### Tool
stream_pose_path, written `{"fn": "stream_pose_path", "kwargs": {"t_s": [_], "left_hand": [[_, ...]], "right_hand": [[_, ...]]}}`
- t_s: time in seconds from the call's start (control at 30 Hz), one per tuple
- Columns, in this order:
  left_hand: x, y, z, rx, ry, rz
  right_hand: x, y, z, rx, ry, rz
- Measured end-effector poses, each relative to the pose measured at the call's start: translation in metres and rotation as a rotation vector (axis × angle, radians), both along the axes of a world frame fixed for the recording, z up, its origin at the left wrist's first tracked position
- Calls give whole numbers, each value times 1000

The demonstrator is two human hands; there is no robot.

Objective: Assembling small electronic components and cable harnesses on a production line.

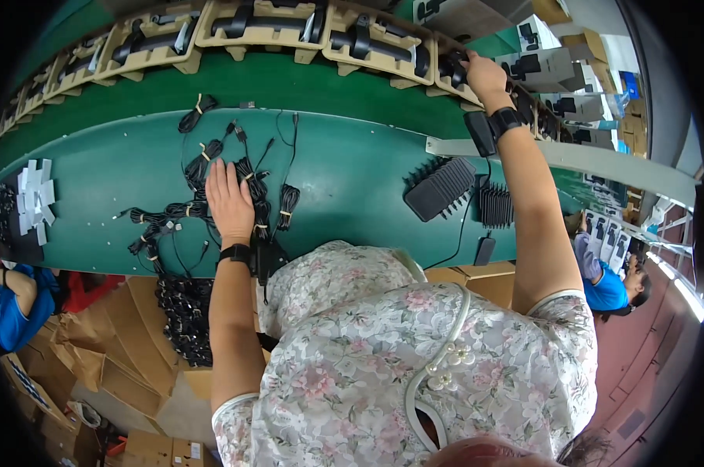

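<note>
My left hand (229,204) lies with its fingers stretched out over a pile of bundled black cables (203,162) on the green table. More tied cables (288,204) lie around it, some with their plugs showing. At the far right my right arm reaches out to a moulded tan tray (444,84) with black parts in it. The fingers of my right hand (486,76) are curled at the tray's black part (451,64); what they grip is partly hidden. Both wrists wear black bands, and a black box-shaped device (480,134) sits by the right one.
A row of tan trays (262,40) with black devices runs along the far side. Black finned stacks (445,189) stand right of centre under a metal rail (601,159). White pieces (35,201) lie far left. Black cables (187,319) hang off the near edge. People in blue work at both sides.
</note>
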State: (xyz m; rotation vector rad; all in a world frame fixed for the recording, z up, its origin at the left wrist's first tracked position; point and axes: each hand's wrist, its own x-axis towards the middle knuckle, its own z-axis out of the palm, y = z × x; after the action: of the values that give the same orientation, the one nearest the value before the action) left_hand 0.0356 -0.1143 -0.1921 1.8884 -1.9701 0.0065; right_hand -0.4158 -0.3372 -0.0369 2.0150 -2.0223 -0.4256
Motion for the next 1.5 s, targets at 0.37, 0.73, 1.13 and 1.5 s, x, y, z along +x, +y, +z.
{"fn": "stream_pose_path", "kwargs": {"t_s": [0.37,0.73,1.13,1.5], "left_hand": [[-6,6,19,42,33,2],[-6,8,21,34,35,-11],[-6,13,29,8,60,-10],[-8,9,30,29,50,-6]], "right_hand": [[-17,-20,-57,-219,-230,-217],[-38,7,-87,-590,-925,-201],[-27,9,-53,-300,-92,-151],[-48,5,-48,-203,-192,-324]]}}
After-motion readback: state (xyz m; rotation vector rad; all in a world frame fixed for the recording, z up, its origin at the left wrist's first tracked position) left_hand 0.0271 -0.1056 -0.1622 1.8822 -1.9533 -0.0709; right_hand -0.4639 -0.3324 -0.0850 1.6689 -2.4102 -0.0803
